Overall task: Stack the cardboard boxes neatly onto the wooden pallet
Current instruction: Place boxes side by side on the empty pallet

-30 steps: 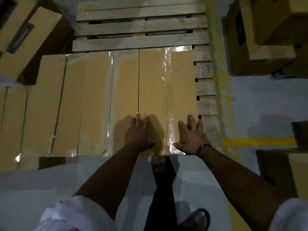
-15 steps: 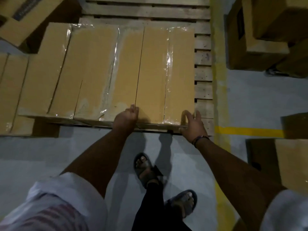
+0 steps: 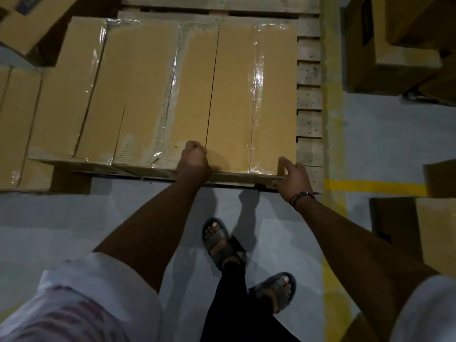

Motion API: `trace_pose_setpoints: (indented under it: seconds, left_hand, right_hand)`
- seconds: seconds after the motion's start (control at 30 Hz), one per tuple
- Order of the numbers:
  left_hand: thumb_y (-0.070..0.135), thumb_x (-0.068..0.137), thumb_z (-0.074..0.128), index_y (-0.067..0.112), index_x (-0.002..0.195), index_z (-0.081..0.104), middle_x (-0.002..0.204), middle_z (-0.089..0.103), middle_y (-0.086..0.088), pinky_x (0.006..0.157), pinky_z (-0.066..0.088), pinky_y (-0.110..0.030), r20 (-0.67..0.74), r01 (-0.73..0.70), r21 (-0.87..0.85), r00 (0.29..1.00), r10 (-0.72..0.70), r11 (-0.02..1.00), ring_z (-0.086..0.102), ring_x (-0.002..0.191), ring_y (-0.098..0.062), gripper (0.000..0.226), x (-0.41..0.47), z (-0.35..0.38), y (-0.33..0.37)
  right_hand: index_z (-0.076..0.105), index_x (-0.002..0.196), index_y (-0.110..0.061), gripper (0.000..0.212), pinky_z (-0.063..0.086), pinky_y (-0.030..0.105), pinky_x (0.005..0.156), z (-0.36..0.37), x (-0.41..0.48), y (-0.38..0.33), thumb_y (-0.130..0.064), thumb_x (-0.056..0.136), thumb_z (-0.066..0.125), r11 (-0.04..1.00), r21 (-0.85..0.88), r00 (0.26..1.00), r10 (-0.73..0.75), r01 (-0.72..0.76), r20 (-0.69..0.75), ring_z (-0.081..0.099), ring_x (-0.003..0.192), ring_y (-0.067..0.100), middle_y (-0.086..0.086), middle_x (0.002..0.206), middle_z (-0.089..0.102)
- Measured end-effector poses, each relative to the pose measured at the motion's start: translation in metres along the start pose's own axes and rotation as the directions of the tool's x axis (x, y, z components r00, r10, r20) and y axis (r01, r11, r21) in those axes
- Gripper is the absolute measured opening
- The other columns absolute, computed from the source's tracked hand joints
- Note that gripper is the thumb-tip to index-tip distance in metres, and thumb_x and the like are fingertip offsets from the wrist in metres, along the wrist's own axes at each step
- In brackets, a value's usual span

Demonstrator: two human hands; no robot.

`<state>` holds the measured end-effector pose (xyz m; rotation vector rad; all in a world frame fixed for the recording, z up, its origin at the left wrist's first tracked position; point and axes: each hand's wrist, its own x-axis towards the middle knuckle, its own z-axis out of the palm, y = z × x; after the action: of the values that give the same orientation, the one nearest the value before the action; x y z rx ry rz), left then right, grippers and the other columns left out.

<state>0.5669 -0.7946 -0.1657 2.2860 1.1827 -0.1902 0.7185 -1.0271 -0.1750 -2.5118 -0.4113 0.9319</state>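
Head view: the cardboard box [image 3: 251,95] lies at 12 o'clock on the wooden pallet [image 3: 246,4], long axis running 12 to 6, with its near end in my grip. My left hand [image 3: 195,159] is curled on the corner at the seam with the neighbouring box [image 3: 153,95], my right hand [image 3: 292,177] hooked round the outer corner (both about equally near). Bare slats [image 3: 308,75] at 3 and 12 leave sliding room, I judge; 9 is shut off.

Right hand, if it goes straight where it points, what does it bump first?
Likely the rightmost cardboard box: the right hand is at its near corner, fingers aimed along its side above the wooden pallet. Depth is unclear.
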Motion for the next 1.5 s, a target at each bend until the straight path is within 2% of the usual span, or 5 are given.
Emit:
trace_pose_setpoints:
  seconds: [0.23,0.57,0.83,1.27,1.5]
  left_hand:
    - [0.015,0.079,0.085,0.022,0.104,0.061,0.133,0.039,-0.001,0.105,0.048,-0.04,0.05,0.195,-0.122,0.981,-0.19,0.973,0.046,0.123,-0.021,0.034,0.013,-0.004,0.008]
    - [-0.002,0.081,0.065,0.005,0.114,0.07,0.136,0.043,-0.012,0.108,0.038,-0.031,0.012,0.147,-0.191,0.989,-0.148,0.97,0.049,0.124,-0.028,0.034,0.012,-0.002,0.004]
    - [0.0,0.084,0.068,0.016,0.092,0.064,0.133,0.043,-0.012,0.109,0.042,-0.035,0.014,0.109,-0.194,0.994,-0.108,0.975,0.049,0.122,-0.03,0.019,0.011,0.0,0.001]
    - [-0.003,0.082,0.065,0.01,0.104,0.07,0.135,0.045,-0.012,0.107,0.035,-0.026,0.021,0.111,-0.173,0.994,-0.109,0.979,0.05,0.124,-0.029,0.026,0.008,-0.003,-0.002]
    - [0.008,0.084,0.072,0.012,0.104,0.071,0.133,0.048,-0.013,0.104,0.041,-0.032,0.02,0.088,-0.124,0.996,-0.086,0.988,0.053,0.12,-0.029,0.021,0.006,-0.004,-0.003]
  right_hand:
    - [0.038,0.154,-0.031,0.081,0.037,0.041,0.117,-0.003,0.001,0.002,-0.015,0.084,0.078,1.0,-0.024,1.0,-0.001,0.002,0.018,0.039,0.139,0.038,0.017,0.153,0.034]
    - [0.036,0.156,-0.03,0.086,0.039,0.039,0.116,-0.007,-0.003,0.001,-0.023,0.083,0.08,0.997,-0.079,0.998,-0.007,0.012,0.058,0.041,0.137,0.039,0.017,0.153,0.032]
    - [0.039,0.154,-0.03,0.081,0.033,0.036,0.117,-0.016,-0.001,0.003,-0.022,0.084,0.08,0.998,-0.062,0.999,-0.005,0.008,0.04,0.034,0.145,0.035,0.017,0.162,0.024]
    - [0.039,0.154,-0.029,0.081,0.038,0.037,0.113,-0.009,-0.011,-0.001,-0.026,0.083,0.08,0.998,-0.07,0.999,0.0,0.003,0.04,0.043,0.136,0.036,0.016,0.155,0.032]
    - [0.044,0.148,-0.028,0.076,0.043,0.036,0.105,-0.017,-0.007,-0.002,-0.025,0.081,0.08,0.999,-0.052,0.999,-0.009,0.011,0.046,0.049,0.128,0.034,0.013,0.145,0.041]
